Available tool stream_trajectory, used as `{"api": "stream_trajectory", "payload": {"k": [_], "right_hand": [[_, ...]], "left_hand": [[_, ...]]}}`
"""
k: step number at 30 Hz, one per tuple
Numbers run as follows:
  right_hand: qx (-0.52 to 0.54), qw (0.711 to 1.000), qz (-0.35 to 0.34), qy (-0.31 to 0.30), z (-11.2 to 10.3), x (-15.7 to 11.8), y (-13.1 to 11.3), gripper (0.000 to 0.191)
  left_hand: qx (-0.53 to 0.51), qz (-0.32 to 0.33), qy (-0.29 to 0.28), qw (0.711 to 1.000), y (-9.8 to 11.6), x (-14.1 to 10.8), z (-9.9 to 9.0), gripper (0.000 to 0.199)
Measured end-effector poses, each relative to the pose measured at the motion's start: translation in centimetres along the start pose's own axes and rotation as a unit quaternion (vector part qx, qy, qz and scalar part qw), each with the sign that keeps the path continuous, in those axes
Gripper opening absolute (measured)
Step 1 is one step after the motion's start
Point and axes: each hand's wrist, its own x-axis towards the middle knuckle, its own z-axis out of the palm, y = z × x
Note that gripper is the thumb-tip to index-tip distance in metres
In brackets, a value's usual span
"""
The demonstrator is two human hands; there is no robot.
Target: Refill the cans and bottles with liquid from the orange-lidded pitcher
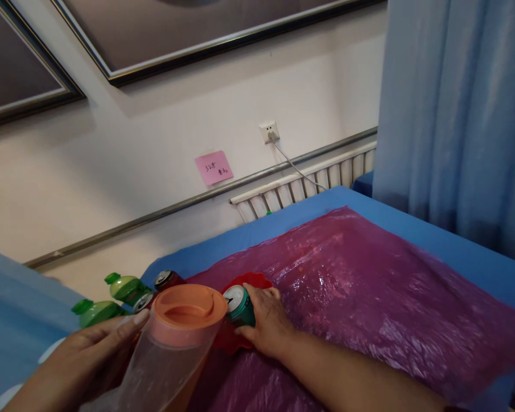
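Right hand (269,321): grip clamped on the green can (241,309), thumb on the near side, fingers on the far side. The can is tilted, at the red dish (257,280); contact between its base and the dish cannot be determined. Left hand (88,350): located at the left side of the clear pitcher (161,369), fitted with an orange lid (193,302); grip partly hidden, state cannot be determined. Beyond the left hand: 2 green bottles (130,290) and 2 dark red cans (168,279). A purple plastic sheet (352,286) covers part of the blue tabletop (395,216).

Room above magenta sheet (360,286), rightward; pitcher (169,355), green bottles (129,290) block left side.
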Motion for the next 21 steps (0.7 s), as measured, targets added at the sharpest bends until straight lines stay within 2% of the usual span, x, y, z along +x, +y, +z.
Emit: {"api": "stream_trajectory", "payload": {"k": [3, 8, 12, 21], "right_hand": [[-0.005, 1.0, -0.004, 0.005, 0.12, -0.01, 0.18, 0.085], [-0.011, 1.0, -0.01, 0.01, 0.3, 0.0, 0.43, 0.087], [-0.004, 1.0, -0.006, 0.011, 0.28, -0.01, 0.35, 0.086], [-0.006, 1.0, -0.002, 0.01, 0.1, -0.03, 0.24, 0.084]], "left_hand": [[-0.044, -0.016, -0.004, 0.999, -0.07, 0.1, 0.03, 0.051], [-0.054, -0.013, 0.021, 0.998, -0.04, 0.07, 0.14, 0.052], [-0.047, -0.011, 0.002, 0.999, -0.05, 0.26, 0.2, 0.05], [-0.082, -0.027, 0.0, 0.996, 0.03, 0.09, 0.48, 0.053]]}}
